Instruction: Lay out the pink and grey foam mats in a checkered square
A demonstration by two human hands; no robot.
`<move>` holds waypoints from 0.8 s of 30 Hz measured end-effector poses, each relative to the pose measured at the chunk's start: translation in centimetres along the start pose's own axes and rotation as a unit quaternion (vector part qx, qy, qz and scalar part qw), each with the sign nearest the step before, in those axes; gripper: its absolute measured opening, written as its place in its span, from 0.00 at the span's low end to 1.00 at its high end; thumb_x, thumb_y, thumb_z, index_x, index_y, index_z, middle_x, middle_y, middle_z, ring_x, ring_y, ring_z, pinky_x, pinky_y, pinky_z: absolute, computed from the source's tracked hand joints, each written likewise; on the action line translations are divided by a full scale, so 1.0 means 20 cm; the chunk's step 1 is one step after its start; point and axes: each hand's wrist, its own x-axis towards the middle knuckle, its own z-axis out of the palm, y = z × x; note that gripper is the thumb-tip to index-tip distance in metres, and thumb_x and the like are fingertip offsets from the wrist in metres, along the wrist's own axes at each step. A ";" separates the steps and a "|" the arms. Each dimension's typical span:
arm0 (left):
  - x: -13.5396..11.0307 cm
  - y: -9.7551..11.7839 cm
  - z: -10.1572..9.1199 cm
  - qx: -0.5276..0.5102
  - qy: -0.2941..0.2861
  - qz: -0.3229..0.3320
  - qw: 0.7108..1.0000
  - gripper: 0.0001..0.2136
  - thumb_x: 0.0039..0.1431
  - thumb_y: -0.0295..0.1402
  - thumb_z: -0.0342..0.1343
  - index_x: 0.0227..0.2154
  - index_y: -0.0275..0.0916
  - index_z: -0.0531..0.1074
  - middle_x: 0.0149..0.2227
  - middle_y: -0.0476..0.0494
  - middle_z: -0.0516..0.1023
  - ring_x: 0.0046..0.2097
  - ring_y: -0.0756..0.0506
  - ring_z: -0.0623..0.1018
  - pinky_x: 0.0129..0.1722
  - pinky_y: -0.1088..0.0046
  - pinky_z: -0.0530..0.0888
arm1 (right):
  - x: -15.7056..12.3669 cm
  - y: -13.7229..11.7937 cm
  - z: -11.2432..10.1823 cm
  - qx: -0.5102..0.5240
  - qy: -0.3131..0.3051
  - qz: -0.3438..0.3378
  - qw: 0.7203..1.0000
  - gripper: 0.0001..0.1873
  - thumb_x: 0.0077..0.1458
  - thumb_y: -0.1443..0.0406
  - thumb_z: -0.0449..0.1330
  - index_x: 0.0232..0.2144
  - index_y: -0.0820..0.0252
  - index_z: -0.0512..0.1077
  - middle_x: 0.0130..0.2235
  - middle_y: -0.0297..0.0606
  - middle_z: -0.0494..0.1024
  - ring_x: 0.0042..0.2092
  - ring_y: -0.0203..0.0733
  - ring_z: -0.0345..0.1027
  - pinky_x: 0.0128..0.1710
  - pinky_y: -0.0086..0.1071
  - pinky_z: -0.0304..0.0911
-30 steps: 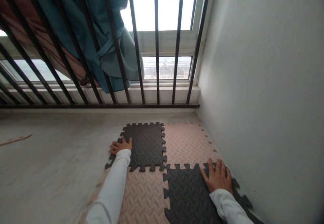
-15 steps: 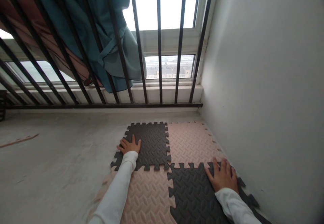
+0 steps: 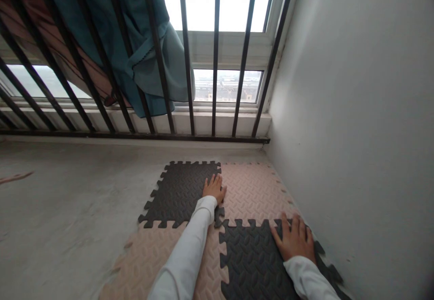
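Note:
Four-square foam matting lies on the floor in a checker of black and pink. My left hand (image 3: pixel 214 188) rests with fingers apart on the right edge of the far black foam tile (image 3: pixel 183 189), at its seam with the far pink foam tile (image 3: pixel 252 187). My right hand (image 3: pixel 295 236) lies flat on the near black foam tile (image 3: pixel 252 259), fingertips by its far edge. The near pink foam tile (image 3: pixel 145 254) is partly hidden under my left sleeve. Toothed edges meet along the seams.
A dark metal railing (image 3: pixel 190 138) stands beyond the mats, before a window (image 3: pixel 227 85). Blue and pink cloth (image 3: pixel 135 55) hangs behind its bars. A white wall (image 3: pixel 356 110) rises close on the right. On the concrete floor (image 3: pixel 68 218) at left lies a thin pinkish strip (image 3: pixel 16 178).
My left hand has moved right across the far black tile, from its left side to the seam with the pink one. My right hand stays on the near black tile. The view has shifted slightly.

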 end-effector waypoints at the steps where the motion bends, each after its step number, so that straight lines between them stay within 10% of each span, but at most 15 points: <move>1: 0.02 0.00 0.00 0.001 -0.001 0.000 1.000 0.27 0.56 0.43 0.29 0.57 0.39 0.47 0.61 0.52 0.44 0.61 0.47 0.44 0.58 0.55 0.44 | 0.00 0.00 0.00 0.004 -0.002 -0.001 1.000 0.35 0.49 0.47 0.42 0.51 0.64 0.61 0.53 0.59 0.60 0.54 0.58 0.52 0.51 0.47 0.44; 14: 0.31 0.04 0.00 -0.002 0.004 -0.020 1.000 0.29 0.55 0.43 0.30 0.58 0.34 0.43 0.61 0.47 0.43 0.61 0.47 0.43 0.58 0.55 0.42 | -0.01 0.01 0.00 0.030 -0.012 -0.001 0.999 0.35 0.50 0.47 0.41 0.51 0.64 0.61 0.53 0.56 0.61 0.55 0.57 0.50 0.51 0.48 0.44; 24: 0.10 0.09 0.04 0.037 0.023 0.003 0.999 0.29 0.56 0.43 0.27 0.57 0.30 0.45 0.61 0.41 0.42 0.61 0.46 0.43 0.58 0.59 0.45 | 0.00 -0.01 -0.02 0.028 -0.005 0.004 1.000 0.33 0.49 0.49 0.44 0.51 0.64 0.61 0.53 0.55 0.60 0.54 0.57 0.50 0.51 0.49 0.44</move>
